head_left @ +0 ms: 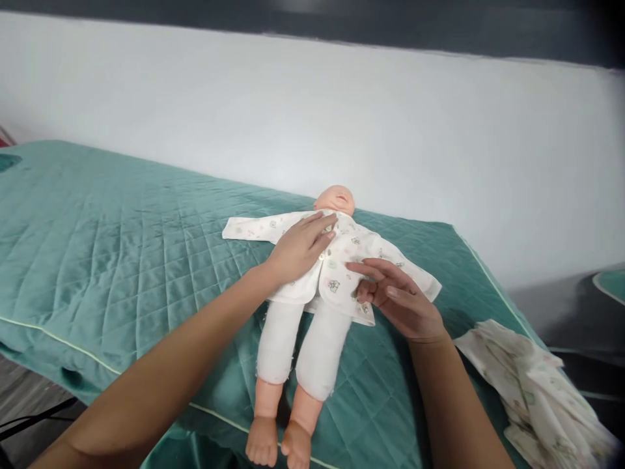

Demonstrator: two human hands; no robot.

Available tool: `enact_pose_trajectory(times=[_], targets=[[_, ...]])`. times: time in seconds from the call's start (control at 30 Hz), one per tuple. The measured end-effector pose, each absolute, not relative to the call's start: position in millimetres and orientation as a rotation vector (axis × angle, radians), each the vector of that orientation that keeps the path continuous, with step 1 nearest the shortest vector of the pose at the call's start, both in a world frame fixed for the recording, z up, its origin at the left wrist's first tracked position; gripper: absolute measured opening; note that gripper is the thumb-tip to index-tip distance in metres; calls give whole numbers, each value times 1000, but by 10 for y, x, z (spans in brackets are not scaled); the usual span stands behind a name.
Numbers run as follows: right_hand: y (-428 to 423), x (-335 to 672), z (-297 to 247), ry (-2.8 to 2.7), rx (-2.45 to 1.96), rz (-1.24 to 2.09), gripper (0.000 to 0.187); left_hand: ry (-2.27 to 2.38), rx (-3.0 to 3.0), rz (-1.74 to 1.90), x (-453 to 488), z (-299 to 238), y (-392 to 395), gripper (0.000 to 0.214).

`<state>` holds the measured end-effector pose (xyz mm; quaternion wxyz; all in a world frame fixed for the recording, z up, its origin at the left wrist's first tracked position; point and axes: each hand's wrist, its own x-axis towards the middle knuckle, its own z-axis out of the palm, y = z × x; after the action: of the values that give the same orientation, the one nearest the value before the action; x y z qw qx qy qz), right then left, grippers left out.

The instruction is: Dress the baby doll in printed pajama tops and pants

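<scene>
A baby doll (pixel 336 198) lies on its back, its head toward the wall and its bare feet toward me. It wears a white printed jacket (pixel 359 244) with long sleeves spread to both sides, and white cloth covers its legs. My left hand (pixel 301 246) rests flat on the chest of the jacket, fingers stretched out. Just over the jacket's lower right side is my right hand (pixel 398 293), palm turned inward with fingers loosely bent and apart. Nothing shows between its fingers. Whether the right fingertips touch the cloth, I cannot tell.
The doll lies on a bed with a green quilted cover (pixel 146 241). A crumpled white printed garment (pixel 537 397) sits at the bed's right edge. A white wall (pixel 312 111) stands behind the bed. Another green-topped surface (pixel 612 284) appears at far right.
</scene>
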<state>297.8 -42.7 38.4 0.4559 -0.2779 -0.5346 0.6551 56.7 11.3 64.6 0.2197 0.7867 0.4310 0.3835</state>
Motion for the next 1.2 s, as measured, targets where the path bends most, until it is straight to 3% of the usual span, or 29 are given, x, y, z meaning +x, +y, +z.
enact_pose_trajectory(times=[0.2,0.37,0.57,0.77,1.0,1.2], targets=[[-416,2939,336,-1228,-783,1451,33,1395,1863,1397,151,226,-370,31],[-551,2850,212,-1161,-990,1213,22,1499,1793,1211,-157,-114,-813,31],[-1019,2722,45,-1344,-1299,790,32,1605,2047,1006,-170,-113,-960,43],[-1193,2643,-5,-1544,-1378,485,24,1630,2262,1077,-152,-134,-983,28],[-1276,2641,82,-1517,-1347,511,7,1594,2200,1283,-181,-106,-1072,15],[-1197,2736,37,-1207,-1212,754,33,1444,1787,1410,-256,-84,-1018,11]])
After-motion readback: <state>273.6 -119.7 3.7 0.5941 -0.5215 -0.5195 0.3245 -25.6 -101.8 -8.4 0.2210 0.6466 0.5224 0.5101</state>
